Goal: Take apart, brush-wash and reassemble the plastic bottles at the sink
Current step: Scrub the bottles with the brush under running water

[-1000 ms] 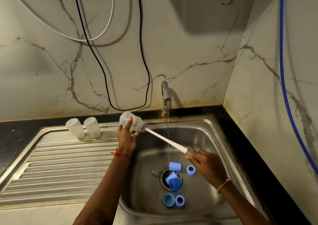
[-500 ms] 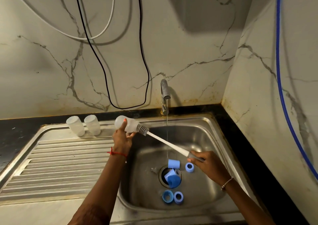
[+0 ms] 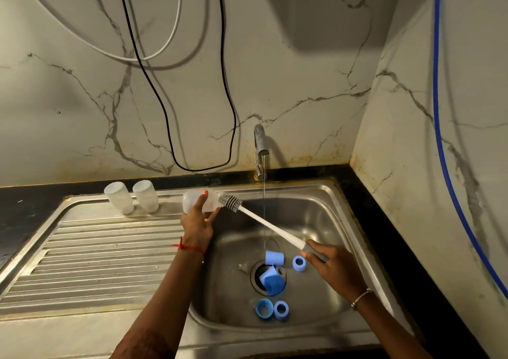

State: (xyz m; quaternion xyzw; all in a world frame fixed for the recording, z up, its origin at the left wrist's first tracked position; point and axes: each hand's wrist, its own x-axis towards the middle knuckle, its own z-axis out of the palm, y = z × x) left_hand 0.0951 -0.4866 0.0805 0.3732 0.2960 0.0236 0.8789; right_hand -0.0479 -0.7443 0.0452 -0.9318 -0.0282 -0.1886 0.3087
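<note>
The left hand [image 3: 196, 221] is curled round a clear bottle [image 3: 192, 202] held sideways over the rim of the sink [image 3: 302, 188]. The brush [image 3: 270, 225] handle is gripped by the right hand [image 3: 332, 268] at 4 o'clock, bristles (grey) at the bottle's mouth. Blue caps [image 3: 274, 257] are scattered in the basin.

**What hands and edges conceal**

The left hand [image 3: 196, 222] wraps the bottle [image 3: 192, 200] and covers part of its side. The brush [image 3: 272, 228] head meets the bottle's mouth, but whether its tip sits inside cannot be told. The right hand [image 3: 334, 269] hides the end of the grey handle. In the drain [image 3: 254, 276], blue pieces [image 3: 270, 280] overlap — their number is unclear. The black cable [image 3: 200, 170] and the blue cable [image 3: 439, 127] run off the top edge — their ends are unseen.
</note>
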